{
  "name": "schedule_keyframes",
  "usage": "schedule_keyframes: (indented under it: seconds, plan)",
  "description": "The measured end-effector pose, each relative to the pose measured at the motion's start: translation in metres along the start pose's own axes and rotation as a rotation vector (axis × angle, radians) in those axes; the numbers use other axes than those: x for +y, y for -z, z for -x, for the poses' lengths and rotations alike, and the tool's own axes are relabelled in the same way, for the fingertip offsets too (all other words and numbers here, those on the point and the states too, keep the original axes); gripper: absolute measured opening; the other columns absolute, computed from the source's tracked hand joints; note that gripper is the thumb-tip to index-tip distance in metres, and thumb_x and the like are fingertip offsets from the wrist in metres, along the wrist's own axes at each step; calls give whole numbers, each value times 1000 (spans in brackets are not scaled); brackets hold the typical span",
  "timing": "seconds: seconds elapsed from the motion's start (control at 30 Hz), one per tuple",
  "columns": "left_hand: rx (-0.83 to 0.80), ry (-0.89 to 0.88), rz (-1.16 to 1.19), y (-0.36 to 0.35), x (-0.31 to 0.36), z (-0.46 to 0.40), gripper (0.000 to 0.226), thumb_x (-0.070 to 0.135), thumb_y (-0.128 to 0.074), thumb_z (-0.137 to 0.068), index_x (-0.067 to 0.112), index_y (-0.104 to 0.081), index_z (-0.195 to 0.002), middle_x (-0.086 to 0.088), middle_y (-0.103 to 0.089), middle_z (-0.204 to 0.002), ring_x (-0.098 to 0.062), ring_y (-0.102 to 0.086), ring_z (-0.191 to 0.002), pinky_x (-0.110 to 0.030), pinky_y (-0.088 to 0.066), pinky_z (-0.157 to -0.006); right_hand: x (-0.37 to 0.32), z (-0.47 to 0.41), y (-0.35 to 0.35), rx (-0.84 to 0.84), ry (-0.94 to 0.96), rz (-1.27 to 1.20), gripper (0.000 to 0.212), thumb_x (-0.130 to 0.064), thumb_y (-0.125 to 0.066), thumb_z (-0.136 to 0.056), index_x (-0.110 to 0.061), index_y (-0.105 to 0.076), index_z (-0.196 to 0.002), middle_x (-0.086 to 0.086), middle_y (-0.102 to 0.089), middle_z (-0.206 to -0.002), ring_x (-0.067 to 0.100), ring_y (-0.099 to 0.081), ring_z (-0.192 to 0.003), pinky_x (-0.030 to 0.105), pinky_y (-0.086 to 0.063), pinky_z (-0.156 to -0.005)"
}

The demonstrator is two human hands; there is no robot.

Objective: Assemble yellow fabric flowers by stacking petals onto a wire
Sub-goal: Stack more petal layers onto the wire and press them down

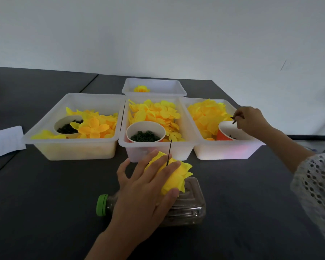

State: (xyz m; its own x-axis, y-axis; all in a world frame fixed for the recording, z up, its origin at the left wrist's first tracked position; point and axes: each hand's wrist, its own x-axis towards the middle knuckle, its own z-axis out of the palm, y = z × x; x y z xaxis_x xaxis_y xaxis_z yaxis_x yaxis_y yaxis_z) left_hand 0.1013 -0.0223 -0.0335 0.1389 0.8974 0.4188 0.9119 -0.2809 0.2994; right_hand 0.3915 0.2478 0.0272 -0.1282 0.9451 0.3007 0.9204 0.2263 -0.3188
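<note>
Three translucent bins are sitting edge to edge across the middle of the dark table (45,194), leaving no gap between them: the left bin (73,147), the middle bin (158,152) and the right bin (223,151). A smaller bin (154,87) is closing off the space behind the middle one. In front, a clear bottle (188,203) with a green cap is lying on its side near the table's front edge, with the left hand (144,192) and a yellow flower (174,177) over it. The right hand (251,119) is hanging over the right bin's far corner. Bare tabletop is lying open at the front left and front right, and behind the left bin. A white paper (6,141) is lying at the left edge.
</note>
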Motion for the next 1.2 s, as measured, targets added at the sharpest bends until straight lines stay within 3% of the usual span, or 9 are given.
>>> schedule_keyframes:
  seconds: [0.07, 0.17, 0.23, 0.4, 0.63, 0.77, 0.87, 1.03, 1.2]
  plan:
    - [0, 6, 0, 0, 0, 0, 52, 58, -14, -100, 42, -41, -141, 18, -40, -151, -7, -22, -147, -53, -10, -113, -11, 1, 5, 37, -13, -28, 17, 4, -47, -87, -4, -62, -83, 17, -70, -72, 33, -66, -67, 36, -53, -69]
    - [0, 10, 5, -1, -1, 1, 52, 59, -14, -100, 43, -40, -142, 18, -39, -151, -6, -21, -147, -53, -9, -113, -15, 1, 10, -14, -55, -11, 14, 4, -50, -86, -1, -64, -86, 18, -71, -70, 4, -62, -50, 34, -54, -78]
    - [3, 14, 12, -1, -1, 2, 52, 59, -13, -99, 44, -39, -142, 19, -38, -152, -5, -20, -147, -53, -9, -114, -10, 2, 10, -58, -78, 5, 11, -1, -55, -89, -1, -66, -88, 15, -72, -71, -6, -60, -54, 36, -53, -84]
    - [6, 15, 22, -1, -1, 0, 53, 60, -11, -99, 45, -39, -141, 20, -37, -152, -5, -20, -147, -53, -8, -114, -8, 7, 6, -102, -168, 88, 13, -10, -51, -93, -9, -61, -85, 8, -73, -70, 29, -68, -77, 42, -54, -81]
    - [17, 8, 36, -2, -2, 1, 52, 60, -12, -99, 46, -39, -140, 21, -36, -152, -3, -20, -146, -51, -6, -114, -4, 5, -3, -92, -181, 237, 25, -29, -55, -96, -7, -63, -86, 13, -68, -86, 34, -61, -83, 37, -47, -76]
    - [25, 10, 45, -2, -2, 1, 51, 60, -14, -99, 45, -41, -139, 20, -39, -151, -5, -24, -146, -52, -7, -113, -3, 4, -5, -95, -162, 318, 34, -37, -53, -97, -11, -55, -77, 6, -51, -72, 29, -52, -71, 35, -40, -68]
    - [24, 7, 49, -2, -2, 1, 50, 59, -14, -99, 45, -40, -140, 21, -38, -151, -5, -24, -146, -54, -9, -113, -1, 4, -6, -118, -150, 355, 38, -38, -49, -99, -14, -52, -70, 4, -48, -69, 20, -46, -59, 33, -38, -65]
    - [26, 7, 49, -2, -3, 1, 48, 59, -18, -100, 46, -40, -140, 23, -37, -150, -4, -23, -145, -49, -4, -113, -1, 5, -7, -149, -172, 399, 36, -43, -50, -97, -12, -66, -88, 3, -50, -70, 20, -49, -62, 33, -41, -66]
    - [26, 4, 54, -2, -3, 1, 48, 58, -18, -100, 46, -40, -140, 23, -37, -151, -4, -24, -145, -50, -6, -113, -3, 8, -5, -147, -154, 478, 42, -49, -43, -99, -11, -57, -87, 4, -48, -70, 25, -51, -69, 34, -42, -68]
